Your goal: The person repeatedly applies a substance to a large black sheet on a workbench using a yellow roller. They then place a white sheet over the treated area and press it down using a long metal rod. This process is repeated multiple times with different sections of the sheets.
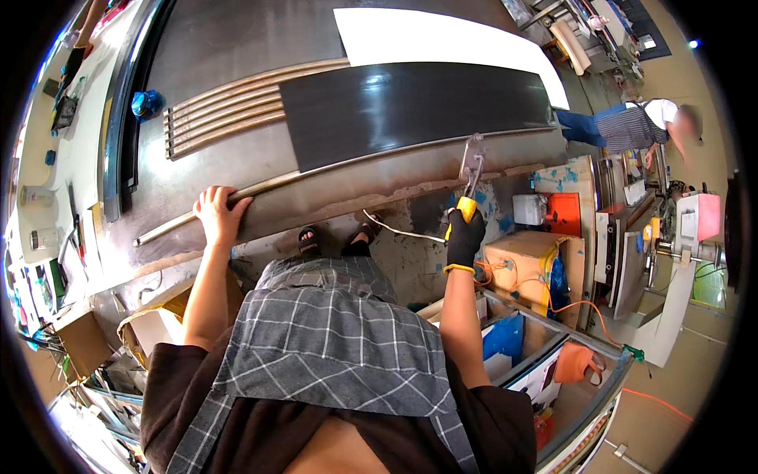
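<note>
Remotely, I clenched the yellow-handled tool in my gloved right hand by the table's edge. My left hand touched the rod lying there; I couldn't tell whether it gripped.

A workshop: workbench, long rods, aproned co-worker

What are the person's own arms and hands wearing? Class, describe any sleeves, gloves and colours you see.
Both the left sleeve and right sleeve are short, loose and dark brown, leaving the forearms bare. The left hand has no glove. The right hand wears a black glove with a bright yellow band around its cuff.
</note>
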Motion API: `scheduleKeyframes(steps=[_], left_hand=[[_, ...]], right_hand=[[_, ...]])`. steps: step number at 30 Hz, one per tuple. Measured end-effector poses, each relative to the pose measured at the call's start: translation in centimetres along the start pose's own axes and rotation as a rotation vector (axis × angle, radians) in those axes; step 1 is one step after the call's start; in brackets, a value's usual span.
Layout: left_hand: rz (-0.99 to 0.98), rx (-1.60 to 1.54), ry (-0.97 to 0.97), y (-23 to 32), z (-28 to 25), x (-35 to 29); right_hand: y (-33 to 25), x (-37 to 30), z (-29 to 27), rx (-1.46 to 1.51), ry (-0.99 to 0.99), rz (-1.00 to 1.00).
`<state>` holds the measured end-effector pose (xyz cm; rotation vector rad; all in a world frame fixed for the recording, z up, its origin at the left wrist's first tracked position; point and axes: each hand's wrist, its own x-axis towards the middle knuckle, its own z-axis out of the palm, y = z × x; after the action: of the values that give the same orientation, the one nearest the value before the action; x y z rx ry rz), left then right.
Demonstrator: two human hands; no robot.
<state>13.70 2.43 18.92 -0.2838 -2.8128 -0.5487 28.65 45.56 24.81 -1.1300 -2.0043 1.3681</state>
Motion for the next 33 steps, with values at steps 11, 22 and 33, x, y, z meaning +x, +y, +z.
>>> scheduleKeyframes(steps=[11,22,33], left_hand=[[0.112,0.017,-0.12,-6.4,-3.5,0.7],[0.068,0.134,-0.281,-6.2,-3.8,1.0],[-0.062,0.21,-0.524,-6.8,-3.6,3.9]], right_hand=[[1.1,-6.8,8.1,-0.11,-0.606,-0.297],[-0.5,-0.4,6.1,-0.14,-0.484,-0.435],[10.9,42.6,-17.5,-0.208,0.145,0.12]])
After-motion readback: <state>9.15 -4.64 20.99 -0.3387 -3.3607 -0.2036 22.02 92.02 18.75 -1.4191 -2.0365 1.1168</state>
